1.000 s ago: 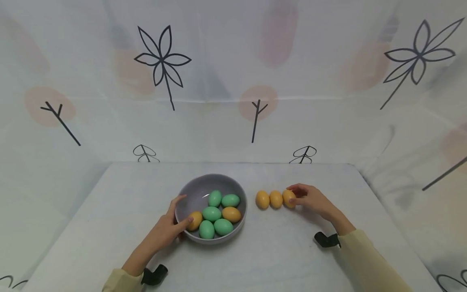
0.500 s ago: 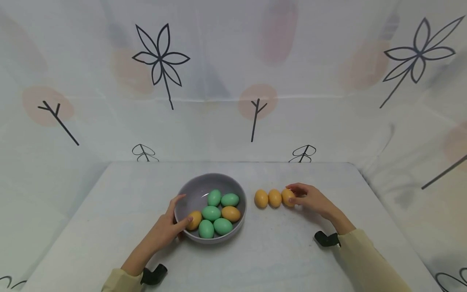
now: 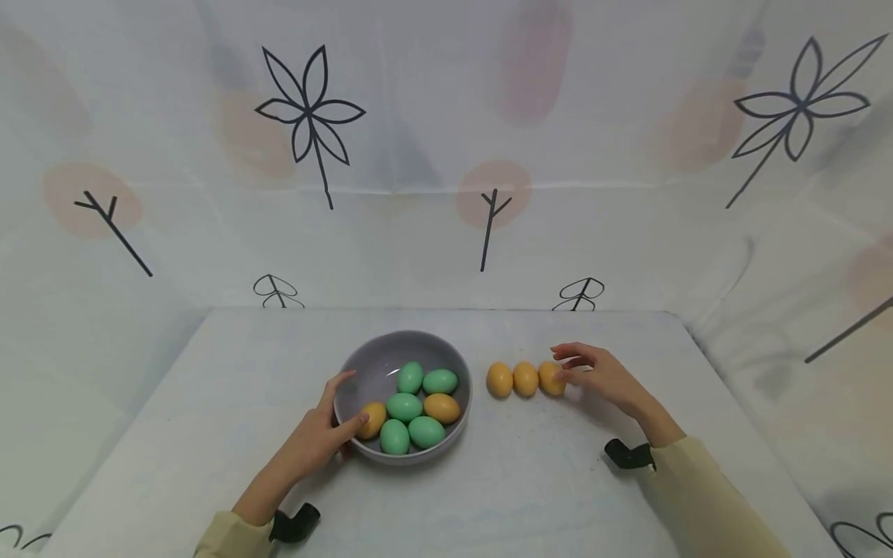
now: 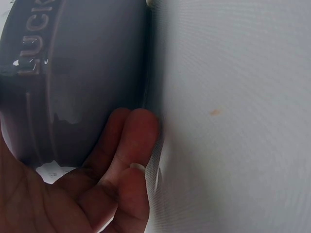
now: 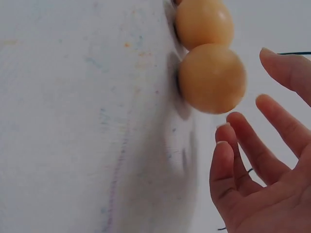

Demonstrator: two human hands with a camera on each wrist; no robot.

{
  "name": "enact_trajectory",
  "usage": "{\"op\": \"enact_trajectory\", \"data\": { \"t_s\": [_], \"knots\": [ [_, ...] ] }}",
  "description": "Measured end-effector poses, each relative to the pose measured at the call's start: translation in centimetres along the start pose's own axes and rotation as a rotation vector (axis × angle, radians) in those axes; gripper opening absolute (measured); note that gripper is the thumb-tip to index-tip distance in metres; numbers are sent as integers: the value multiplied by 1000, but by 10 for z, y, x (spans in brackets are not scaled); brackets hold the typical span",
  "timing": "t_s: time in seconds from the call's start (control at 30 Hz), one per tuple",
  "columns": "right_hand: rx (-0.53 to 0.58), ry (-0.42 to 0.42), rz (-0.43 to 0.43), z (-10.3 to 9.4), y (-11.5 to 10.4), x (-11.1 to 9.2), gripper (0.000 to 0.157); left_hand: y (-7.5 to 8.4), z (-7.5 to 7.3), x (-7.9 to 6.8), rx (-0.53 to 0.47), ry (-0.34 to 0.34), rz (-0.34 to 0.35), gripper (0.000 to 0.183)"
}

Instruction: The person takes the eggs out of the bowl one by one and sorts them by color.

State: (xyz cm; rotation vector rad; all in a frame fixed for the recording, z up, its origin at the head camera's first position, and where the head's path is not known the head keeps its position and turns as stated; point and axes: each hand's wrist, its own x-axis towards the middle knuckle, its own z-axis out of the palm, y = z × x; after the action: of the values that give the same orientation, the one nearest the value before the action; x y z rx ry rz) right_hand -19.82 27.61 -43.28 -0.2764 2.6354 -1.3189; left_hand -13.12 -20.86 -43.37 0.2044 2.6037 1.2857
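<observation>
Eggs (image 3: 426,432), yellow and green, in the same places as half a second ago: seven inside a grey bowl (image 3: 373,376), three beside it on the white surface (image 3: 502,504), all towards its far edge.

Grips the bowl with the left hand (image 3: 317,434) on the side facing the surface's left edge, thumb over the rim, other fingers at the outer wall, same as before. Shows raised letters (image 4: 36,41) on that wall in the left wrist view. Contains, from left to right: one yellow egg (image 3: 372,422) partly behind the thumb tip, five green eggs (image 3: 405,407) through the middle, and another yellow egg (image 3: 443,408) close to the right wall.

Apart from the bowl, towards the surface's right edge: a close row of left-hand egg (image 3: 500,380), middle egg (image 3: 525,378) and right-hand egg (image 3: 549,378), all yellow. Beside the last, the right hand (image 3: 600,378), with the clearest change: pinched round that egg in the earlier views, now loosened, fingers parted and raised from its top, gripping nothing. Thumb close by the egg's right side; impossible to tell whether in contact. Farther right, a black wrist device (image 3: 630,456) and a pale yellow sleeve (image 3: 705,496).
</observation>
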Motion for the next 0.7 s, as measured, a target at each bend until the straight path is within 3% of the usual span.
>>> {"op": "enact_trajectory", "data": {
  "t_s": [0.37, 0.7],
  "knots": [
    [-31, 9, -148, 2, -37, 7, 42, 2, 0, -1, -18, -6, -7, 76],
    [-45, -119, -261, 18, -90, 18, 30, -2, 2, 1, -14, -2, -14, 77]
  ]
}}
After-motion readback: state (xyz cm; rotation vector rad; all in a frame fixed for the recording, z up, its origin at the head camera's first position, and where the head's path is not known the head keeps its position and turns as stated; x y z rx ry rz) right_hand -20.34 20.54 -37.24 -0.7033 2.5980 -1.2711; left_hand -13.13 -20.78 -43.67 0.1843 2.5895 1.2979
